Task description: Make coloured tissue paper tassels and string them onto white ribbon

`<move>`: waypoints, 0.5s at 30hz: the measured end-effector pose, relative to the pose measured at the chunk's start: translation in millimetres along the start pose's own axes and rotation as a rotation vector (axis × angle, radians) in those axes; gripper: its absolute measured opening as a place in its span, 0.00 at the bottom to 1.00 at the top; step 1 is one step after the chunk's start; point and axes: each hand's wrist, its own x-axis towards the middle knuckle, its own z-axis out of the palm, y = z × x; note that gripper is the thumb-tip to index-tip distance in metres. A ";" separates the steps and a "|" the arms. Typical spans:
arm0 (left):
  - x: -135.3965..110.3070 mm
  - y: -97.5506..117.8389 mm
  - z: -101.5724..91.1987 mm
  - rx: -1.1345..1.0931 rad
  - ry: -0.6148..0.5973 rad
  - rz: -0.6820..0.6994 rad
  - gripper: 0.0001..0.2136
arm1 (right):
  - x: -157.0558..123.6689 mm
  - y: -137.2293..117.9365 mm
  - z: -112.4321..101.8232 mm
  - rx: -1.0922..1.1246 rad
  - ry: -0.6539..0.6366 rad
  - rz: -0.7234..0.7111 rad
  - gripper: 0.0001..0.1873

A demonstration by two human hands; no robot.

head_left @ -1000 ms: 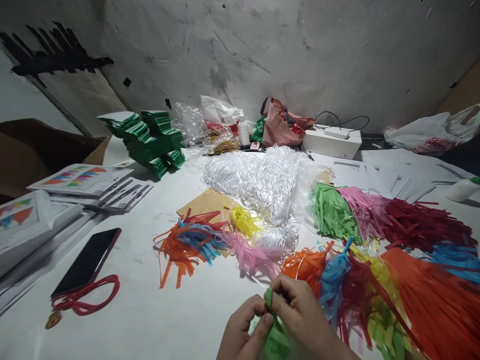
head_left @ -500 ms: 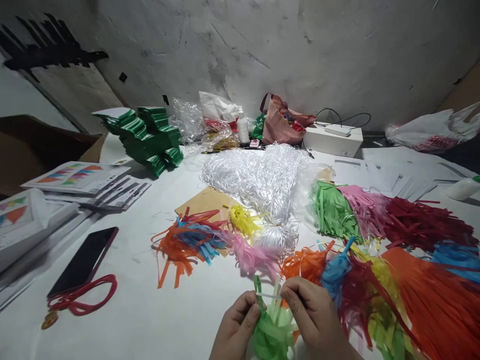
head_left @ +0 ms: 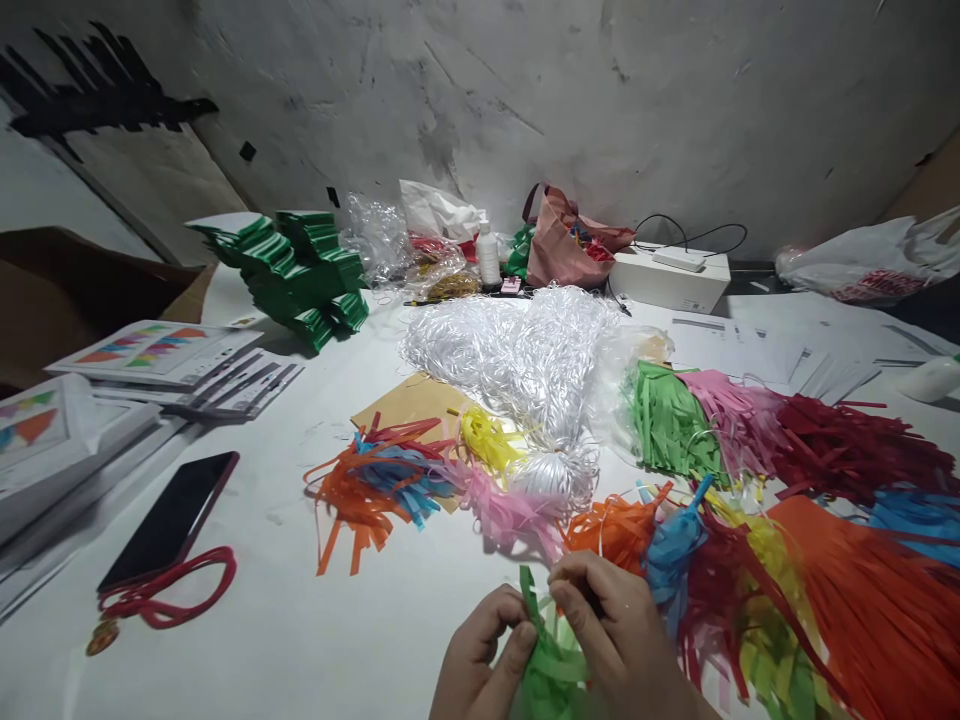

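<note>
At the bottom centre, my left hand (head_left: 487, 650) pinches the twisted top of a green tissue-paper tassel (head_left: 551, 675), whose loop end sticks up past the fingers. Close beside it, my right hand (head_left: 619, 630) is closed in a pinch at the tassel's top. A short white string runs there, mostly hidden by the fingers. Just beyond my right hand lie an orange tassel (head_left: 611, 530) and a blue tassel (head_left: 675, 540). A pink tassel (head_left: 517, 515) rests a little farther left.
White string (head_left: 510, 350) is heaped mid-table. Coloured fringe bundles (head_left: 862, 590) spread at right. At left are a phone (head_left: 169, 520) with a red strap, printed sheets (head_left: 150, 350) and green stacked paper (head_left: 300, 270). A bottle (head_left: 487, 255), pink bag (head_left: 566, 240) and white box (head_left: 671, 280) stand by the wall.
My hands have drawn closer together at the tassel's top. The white string, stretched between them before, is now mostly out of sight. My left hand has shifted slightly right.
</note>
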 end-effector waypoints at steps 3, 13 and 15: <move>1.7 1.1 0.8 0.099 -0.050 0.031 0.14 | 2.3 -3.2 4.6 0.011 -0.066 0.036 0.12; 13.7 8.4 -7.1 0.022 0.287 0.000 0.15 | 2.7 1.6 -4.6 -0.092 -0.165 0.012 0.13; 18.6 9.4 -23.5 0.067 0.378 0.058 0.15 | 3.6 9.3 -22.4 -0.194 -0.087 0.023 0.13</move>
